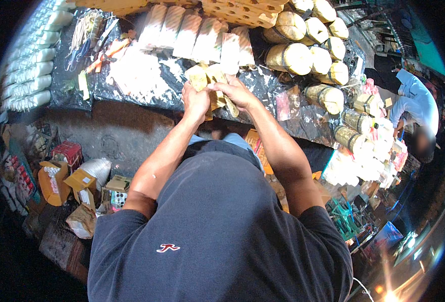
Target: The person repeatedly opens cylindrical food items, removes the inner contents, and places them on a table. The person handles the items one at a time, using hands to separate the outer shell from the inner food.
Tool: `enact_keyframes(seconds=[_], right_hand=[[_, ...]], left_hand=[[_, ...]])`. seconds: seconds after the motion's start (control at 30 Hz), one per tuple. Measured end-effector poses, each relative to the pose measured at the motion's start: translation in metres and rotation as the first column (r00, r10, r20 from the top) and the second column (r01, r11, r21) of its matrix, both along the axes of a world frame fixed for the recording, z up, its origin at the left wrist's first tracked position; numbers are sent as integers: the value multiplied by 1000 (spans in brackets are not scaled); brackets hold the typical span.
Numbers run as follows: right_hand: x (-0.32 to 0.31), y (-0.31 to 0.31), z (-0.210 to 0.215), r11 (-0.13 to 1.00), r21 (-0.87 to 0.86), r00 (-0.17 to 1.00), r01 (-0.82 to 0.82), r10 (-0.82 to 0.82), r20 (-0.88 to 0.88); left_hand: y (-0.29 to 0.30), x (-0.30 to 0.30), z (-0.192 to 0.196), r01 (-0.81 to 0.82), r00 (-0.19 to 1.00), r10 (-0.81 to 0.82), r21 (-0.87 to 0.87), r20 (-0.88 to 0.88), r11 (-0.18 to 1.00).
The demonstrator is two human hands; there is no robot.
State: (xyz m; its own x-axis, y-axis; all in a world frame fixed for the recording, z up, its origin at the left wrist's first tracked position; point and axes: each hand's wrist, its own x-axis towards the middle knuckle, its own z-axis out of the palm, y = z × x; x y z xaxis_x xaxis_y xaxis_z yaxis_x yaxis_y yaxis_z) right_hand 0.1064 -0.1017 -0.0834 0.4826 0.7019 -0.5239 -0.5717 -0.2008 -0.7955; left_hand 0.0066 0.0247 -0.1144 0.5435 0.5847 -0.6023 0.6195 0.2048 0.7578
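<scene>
While the fingers of the left hand (194, 98) and right hand (235, 90) close together around a tan leaf-wrapped packet (207, 78), it is held just above the black-covered counter (131, 95). Beyond lie a row of pale wrapped blocks (192, 35), and to the right, tied round bundles (295, 55).

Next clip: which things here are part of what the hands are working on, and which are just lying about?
In hand:
- left hand and right hand, gripping a small stack of yellowish flat pieces
- black-covered table beneath them

Lying about:
- row of long white wrapped packs
- tied round bundles
- cardboard boxes on the floor
- another person in a light blue shirt
</scene>
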Motion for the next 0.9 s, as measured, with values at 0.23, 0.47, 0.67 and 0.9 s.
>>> enact_keyframes(seconds=[0.23, 0.47, 0.67, 0.9], right_hand=[[1, -7, -19, 998, 28, 971, 58, -50, -232], [-19, 3, -20, 995, 3, 991, 95, -94, -99], [-57, 0, 39, 950, 12, 947, 312, -310, -84], [-78, 12, 90, 905, -312, 889, 290, -133, 439]], left_hand=[[14, 3, 24, -133, 982, 162, -243, 101, 961], [21, 10, -5, -125, 960, 229, -484, 160, 866], [23, -29, 34, 266, 936, -304, 212, 178, 940], [13, -39, 84, 236, 778, -371, 311, 508, 921]])
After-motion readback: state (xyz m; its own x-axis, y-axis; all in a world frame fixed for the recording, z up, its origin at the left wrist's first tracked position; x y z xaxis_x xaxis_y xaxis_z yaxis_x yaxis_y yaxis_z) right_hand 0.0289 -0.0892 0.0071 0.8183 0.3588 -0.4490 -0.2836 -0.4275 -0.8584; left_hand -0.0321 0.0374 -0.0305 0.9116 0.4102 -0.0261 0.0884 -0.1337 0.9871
